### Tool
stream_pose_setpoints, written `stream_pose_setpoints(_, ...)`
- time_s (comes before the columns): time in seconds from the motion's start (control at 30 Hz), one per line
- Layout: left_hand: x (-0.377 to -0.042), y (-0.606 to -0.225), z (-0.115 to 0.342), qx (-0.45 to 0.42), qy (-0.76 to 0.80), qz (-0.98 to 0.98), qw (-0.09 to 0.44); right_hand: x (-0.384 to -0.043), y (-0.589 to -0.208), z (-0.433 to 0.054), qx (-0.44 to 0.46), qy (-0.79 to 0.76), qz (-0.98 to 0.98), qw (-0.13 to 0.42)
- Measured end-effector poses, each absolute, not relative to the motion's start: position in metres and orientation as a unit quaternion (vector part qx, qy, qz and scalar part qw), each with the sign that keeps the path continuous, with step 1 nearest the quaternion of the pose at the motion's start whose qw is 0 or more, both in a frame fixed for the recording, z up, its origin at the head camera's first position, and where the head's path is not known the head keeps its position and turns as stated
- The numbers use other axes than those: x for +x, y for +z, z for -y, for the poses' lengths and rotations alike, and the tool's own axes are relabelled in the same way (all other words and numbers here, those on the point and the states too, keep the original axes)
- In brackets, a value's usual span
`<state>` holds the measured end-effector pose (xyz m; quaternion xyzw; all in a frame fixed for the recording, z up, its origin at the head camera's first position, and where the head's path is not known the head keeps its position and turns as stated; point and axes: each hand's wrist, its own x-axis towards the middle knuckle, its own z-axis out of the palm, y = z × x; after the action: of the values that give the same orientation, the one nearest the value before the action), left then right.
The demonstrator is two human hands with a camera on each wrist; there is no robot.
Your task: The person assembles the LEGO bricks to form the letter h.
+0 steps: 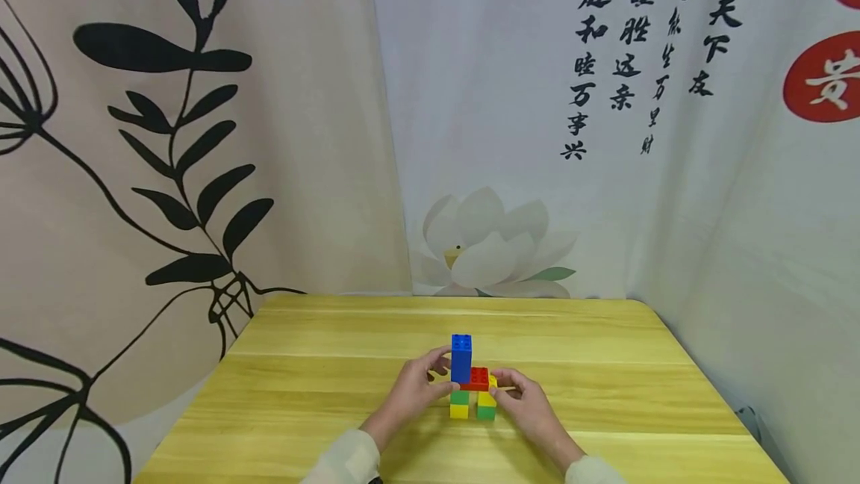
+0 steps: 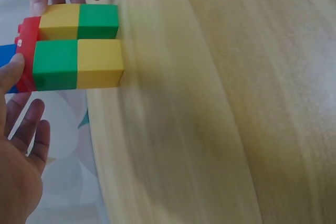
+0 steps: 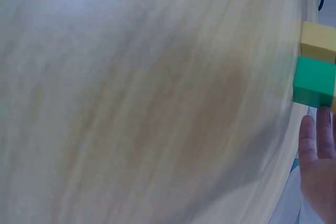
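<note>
A small toy-brick bridge stands on the wooden table, in front of me. Yellow [image 1: 459, 411] and green [image 1: 460, 397] bricks form its left leg; the right leg has a green brick [image 1: 486, 413] under a yellow brick [image 1: 485, 399]. Across both legs lies a red brick [image 1: 478, 378], with a tall blue brick [image 1: 460, 358] upright on its left end. My left hand [image 1: 418, 387] pinches the blue brick low down, thumb in front near the red. On the other side, my right hand [image 1: 531, 403] holds the yellow brick between thumb and forefinger. Its other fingers extend in the right wrist view.
The wooden table [image 1: 322, 394] reaches back to a printed curtain [image 1: 322, 133] with dark plant shapes. A white curtain [image 1: 705, 230] with lettering and a flower hangs behind and along the right side.
</note>
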<state>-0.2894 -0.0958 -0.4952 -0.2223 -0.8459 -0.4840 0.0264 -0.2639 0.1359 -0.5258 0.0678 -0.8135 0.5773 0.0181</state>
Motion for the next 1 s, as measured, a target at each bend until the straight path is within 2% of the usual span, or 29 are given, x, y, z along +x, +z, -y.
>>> stream_pose_setpoints(0.37,-0.2843,-0.4961,0.0933,-0.244,-0.438,0.863,0.061,-0.2579,-0.5298,-0.139,0.084,0.585,0.806,0.013)
stream_pose_setpoints(1.0,-0.2894,-0.5034,0.0957,-0.212,-0.486,0.847,0.032,-0.2575,-0.5302,-0.1373,0.1,0.558,0.823,0.025)
